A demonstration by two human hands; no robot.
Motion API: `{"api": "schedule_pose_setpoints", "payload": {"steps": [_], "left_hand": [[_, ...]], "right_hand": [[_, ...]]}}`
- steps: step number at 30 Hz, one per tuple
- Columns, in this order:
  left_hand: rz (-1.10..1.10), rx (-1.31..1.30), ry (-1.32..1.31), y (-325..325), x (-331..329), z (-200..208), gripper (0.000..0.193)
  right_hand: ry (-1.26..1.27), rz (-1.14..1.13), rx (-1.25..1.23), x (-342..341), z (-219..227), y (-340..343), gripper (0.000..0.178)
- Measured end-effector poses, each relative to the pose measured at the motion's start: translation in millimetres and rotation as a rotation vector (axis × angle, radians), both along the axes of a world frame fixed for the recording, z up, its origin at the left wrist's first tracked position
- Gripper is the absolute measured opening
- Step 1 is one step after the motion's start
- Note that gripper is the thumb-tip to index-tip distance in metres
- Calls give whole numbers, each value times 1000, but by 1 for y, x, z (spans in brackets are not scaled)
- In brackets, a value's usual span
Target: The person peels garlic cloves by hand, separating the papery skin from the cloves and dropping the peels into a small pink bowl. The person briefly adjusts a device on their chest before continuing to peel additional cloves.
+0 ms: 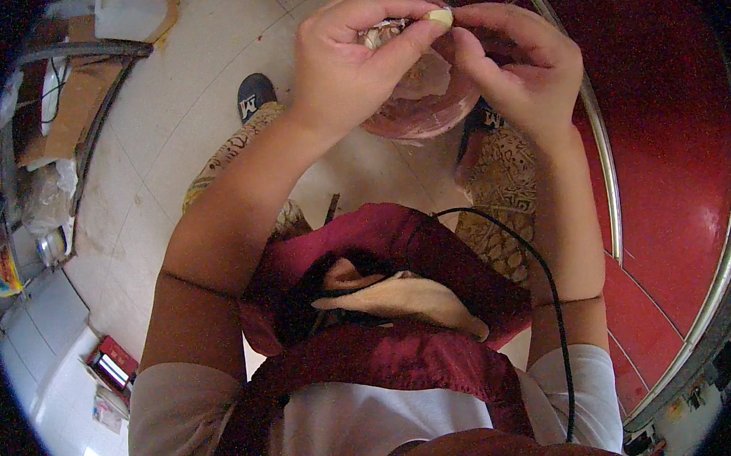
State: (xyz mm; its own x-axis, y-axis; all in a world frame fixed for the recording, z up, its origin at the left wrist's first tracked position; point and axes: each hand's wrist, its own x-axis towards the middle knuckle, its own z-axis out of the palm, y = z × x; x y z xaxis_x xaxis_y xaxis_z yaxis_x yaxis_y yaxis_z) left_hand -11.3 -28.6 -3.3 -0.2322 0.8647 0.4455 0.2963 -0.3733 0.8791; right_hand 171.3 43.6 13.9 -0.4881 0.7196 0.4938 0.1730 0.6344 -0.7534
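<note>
Both hands meet at the top of the head view, above a bowl. Between its thumb and forefinger, my left hand point(354, 63) pinches a small pale-yellow garlic clove point(440, 19). The fingers of my right hand point(524, 64) are bent in and touch the clove's right side. Below them is a reddish see-through bowl point(422, 121). Whitish, papery bits point(424, 76) lie inside it, partly hidden by my hands.
Glossy red cabinet doors point(663, 122) with metal edging rise close on the right. Pale floor tiles point(193, 62) spread under my feet. A dark-framed rack point(91, 120) with cardboard and plastic bags stands at the left. A black cable point(547, 275) runs beside my right arm.
</note>
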Motion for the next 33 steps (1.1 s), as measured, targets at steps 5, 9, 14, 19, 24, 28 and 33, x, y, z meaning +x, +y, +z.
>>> {"api": "schedule_pose_setpoints", "payload": {"steps": [5,9,14,19,24,28,33], "left_hand": [[21,121,154,4,-3,-1,14],[20,158,248,4,-4,0,13],[32,175,254,4,-4,-3,14],[53,122,193,2,0,0,13],[31,44,71,1,2,1,14],[40,-65,-64,2,-2,-9,16],[35,-40,-61,6,-5,-15,17]], "right_hand": [[-90,-24,181,0,2,1,18],[-118,-36,268,2,-1,3,19],[-154,-87,337,0,-4,2,19],[-100,-134,266,-4,-6,-1,19],[-12,-187,41,-7,-9,-4,14],[85,-203,-99,-9,-9,-9,13],[94,-67,-2,-6,3,-4,15]]}}
